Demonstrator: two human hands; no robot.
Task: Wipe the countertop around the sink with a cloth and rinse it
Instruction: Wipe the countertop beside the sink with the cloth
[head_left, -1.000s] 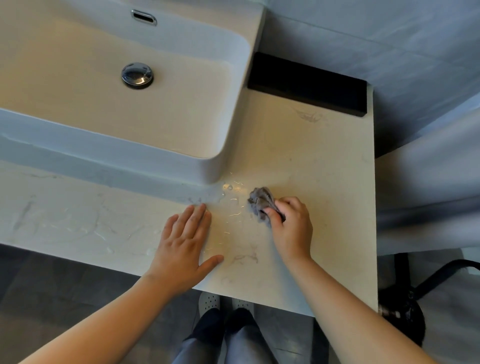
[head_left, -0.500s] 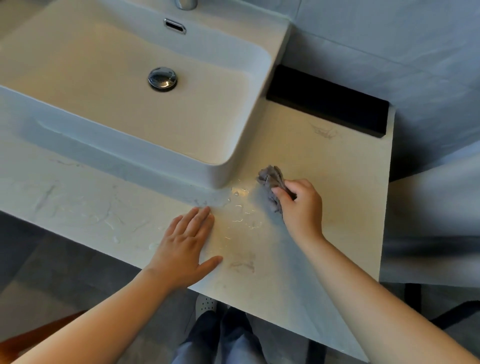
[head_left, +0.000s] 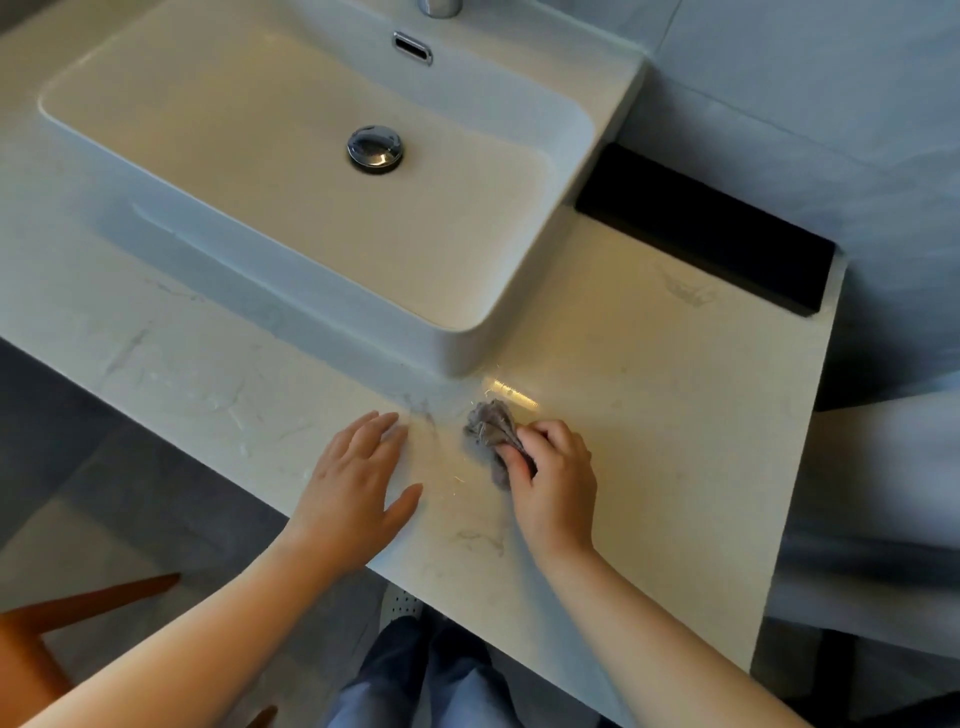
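Observation:
A crumpled grey cloth (head_left: 488, 426) lies pressed on the pale marble countertop (head_left: 649, 415), just in front of the right front corner of the white sink (head_left: 457, 348). My right hand (head_left: 553, 480) grips its near end, with most of the cloth sticking out past my fingers. My left hand (head_left: 358, 483) rests flat on the countertop to the left of the cloth, fingers together, holding nothing. Wet streaks glint on the stone between the cloth and the sink corner. The chrome drain plug (head_left: 375, 147) sits in the basin.
The base of a tap (head_left: 440, 6) shows at the top edge. A black rectangular recess (head_left: 706, 228) lies at the back right of the countertop. A wooden chair part (head_left: 62, 623) is at the lower left. My legs and shoes (head_left: 415, 670) are below the counter's front edge.
My right hand has pulled the cloth back toward me and slightly left, away from the sink's right side. My left hand stays flat on the counter. The view has shifted left.

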